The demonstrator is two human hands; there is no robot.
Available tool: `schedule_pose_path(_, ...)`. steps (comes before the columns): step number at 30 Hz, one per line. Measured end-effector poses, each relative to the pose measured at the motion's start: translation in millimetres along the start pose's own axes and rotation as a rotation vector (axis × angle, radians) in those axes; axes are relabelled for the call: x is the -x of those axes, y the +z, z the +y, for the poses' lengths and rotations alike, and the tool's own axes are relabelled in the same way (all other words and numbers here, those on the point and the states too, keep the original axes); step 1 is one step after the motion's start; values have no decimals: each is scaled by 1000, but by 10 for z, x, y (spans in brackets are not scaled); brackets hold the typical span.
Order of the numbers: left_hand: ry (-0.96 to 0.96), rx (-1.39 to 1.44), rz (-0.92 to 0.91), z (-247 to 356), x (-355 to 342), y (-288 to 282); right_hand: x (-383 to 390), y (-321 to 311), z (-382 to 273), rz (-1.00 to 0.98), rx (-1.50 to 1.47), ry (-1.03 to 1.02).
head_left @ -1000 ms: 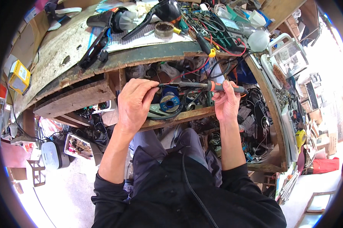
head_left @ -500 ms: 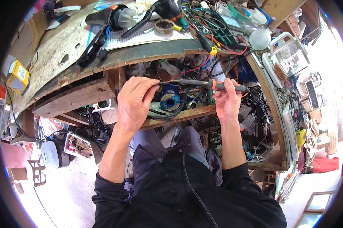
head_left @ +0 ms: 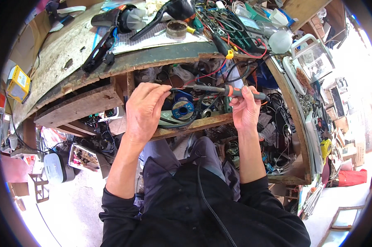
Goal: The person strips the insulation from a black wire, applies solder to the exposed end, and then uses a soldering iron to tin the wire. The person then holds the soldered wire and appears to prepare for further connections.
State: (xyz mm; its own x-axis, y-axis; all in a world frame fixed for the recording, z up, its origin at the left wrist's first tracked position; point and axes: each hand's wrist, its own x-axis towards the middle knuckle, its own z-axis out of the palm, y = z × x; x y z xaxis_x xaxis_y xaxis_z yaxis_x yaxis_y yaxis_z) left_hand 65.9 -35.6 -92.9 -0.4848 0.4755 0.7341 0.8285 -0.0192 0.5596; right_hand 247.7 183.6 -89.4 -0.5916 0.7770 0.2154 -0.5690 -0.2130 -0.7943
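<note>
My left hand (head_left: 144,109) is closed, its thumb and forefinger pinching a thin wire (head_left: 175,89) above the open drawer space. My right hand (head_left: 245,109) grips the grey and orange handle of a soldering iron (head_left: 234,92), held level and pointing left. Its metal tip lies at the wire, just right of my left fingertips; whether they touch is too small to tell. Below the tip sit a blue spool (head_left: 182,108) and loops of dark cable (head_left: 184,124) among tangled leads.
The worn bench top (head_left: 62,74) holds black appliance parts (head_left: 118,20), a round tin (head_left: 176,29), pliers and leads (head_left: 227,33). A yellow box (head_left: 19,83) stands left, a white-framed clear housing (head_left: 313,59) right. The wooden front rail (head_left: 202,123) crosses above my legs.
Both hands have shifted slightly up and left, with the soldering iron still in my right hand and the wire still pinched in my left.
</note>
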Motion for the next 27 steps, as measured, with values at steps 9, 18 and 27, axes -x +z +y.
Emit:
schedule_pose_path(9,11,-29,-2,13,-6,7,4,-43,6,-30,10,-7)
schedule_pose_path(18,24,-57,-12,2,0,13,12,-44,7,-38,-2,-22)
schedule_pose_path(27,25,-61,-17,14,-7,0,14,-63,9,-45,4,-20)
